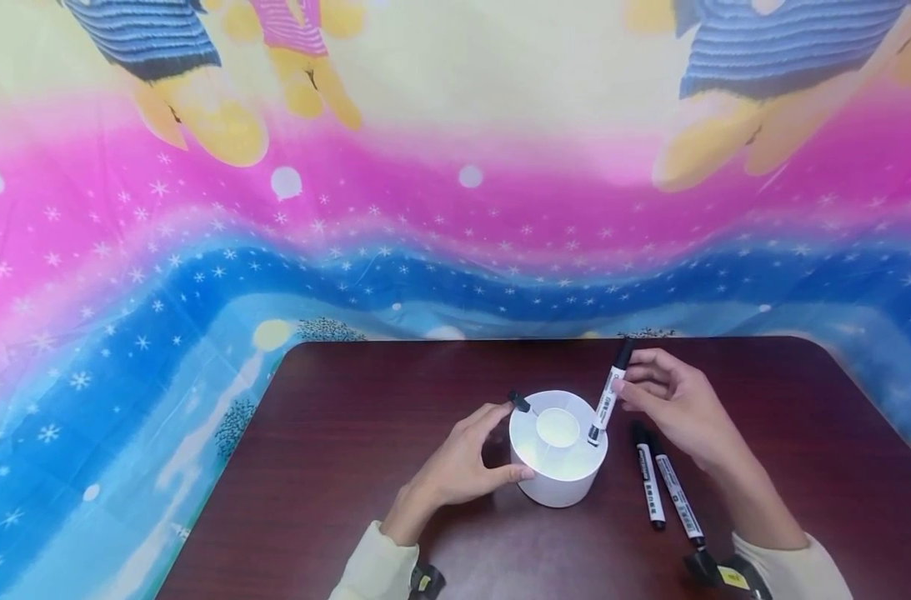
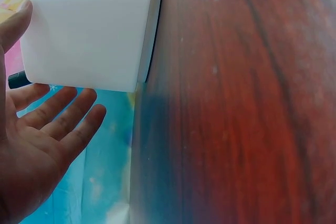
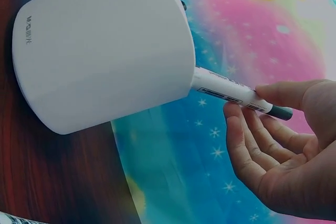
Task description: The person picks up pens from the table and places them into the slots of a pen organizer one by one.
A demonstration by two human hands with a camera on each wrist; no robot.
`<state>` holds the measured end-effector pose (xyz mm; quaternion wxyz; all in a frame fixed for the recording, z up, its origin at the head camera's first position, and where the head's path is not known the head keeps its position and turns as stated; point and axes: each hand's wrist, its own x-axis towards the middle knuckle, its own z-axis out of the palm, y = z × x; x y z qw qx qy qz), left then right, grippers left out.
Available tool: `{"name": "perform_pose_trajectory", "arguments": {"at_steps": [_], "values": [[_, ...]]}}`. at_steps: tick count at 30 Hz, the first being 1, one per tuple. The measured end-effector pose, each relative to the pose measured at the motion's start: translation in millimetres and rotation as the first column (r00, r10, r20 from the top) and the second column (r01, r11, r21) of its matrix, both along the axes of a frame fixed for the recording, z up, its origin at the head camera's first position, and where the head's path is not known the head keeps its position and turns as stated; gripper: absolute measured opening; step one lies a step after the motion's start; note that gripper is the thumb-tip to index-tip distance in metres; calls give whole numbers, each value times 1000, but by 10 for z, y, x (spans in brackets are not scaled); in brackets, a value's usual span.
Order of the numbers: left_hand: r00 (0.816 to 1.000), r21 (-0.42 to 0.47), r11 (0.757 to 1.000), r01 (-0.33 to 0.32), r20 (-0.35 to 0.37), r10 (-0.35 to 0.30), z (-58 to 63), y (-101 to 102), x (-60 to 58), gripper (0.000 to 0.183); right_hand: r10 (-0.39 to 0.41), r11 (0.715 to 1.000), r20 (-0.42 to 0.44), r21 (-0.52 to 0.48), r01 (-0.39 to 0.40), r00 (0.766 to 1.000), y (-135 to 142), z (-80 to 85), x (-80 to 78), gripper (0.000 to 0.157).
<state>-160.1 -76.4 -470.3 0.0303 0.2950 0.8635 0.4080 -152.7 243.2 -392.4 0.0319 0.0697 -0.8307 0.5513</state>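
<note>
A white round pen holder with a ring-shaped top and a centre well stands on the table. My left hand holds its left side, thumb at the front and fingertips at the back rim. The left wrist view shows the holder's plain wall with that hand's fingers spread beside it. With thumb and fingertips my right hand pinches a white marker near its black upper end. This marker slants, its lower end inside the holder's right rim. Another marker's black end sticks out at the back left.
Two more white markers with black ends, a left one and a right one, lie side by side right of the holder. The dark red wooden table meets a colourful patterned cloth at its far edge.
</note>
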Motion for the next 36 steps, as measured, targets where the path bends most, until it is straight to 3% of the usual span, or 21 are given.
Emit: {"name": "perform_pose_trajectory", "arguments": {"at_steps": [18, 36], "values": [[1000, 9, 1000, -1, 20, 0, 11, 1, 12, 86, 26, 999, 21, 18, -26, 999, -137, -168, -72, 46], [1000, 3, 1000, -1, 7, 1, 10, 4, 17, 85, 17, 974, -62, 225, -3, 998, -195, -175, -28, 40]]}}
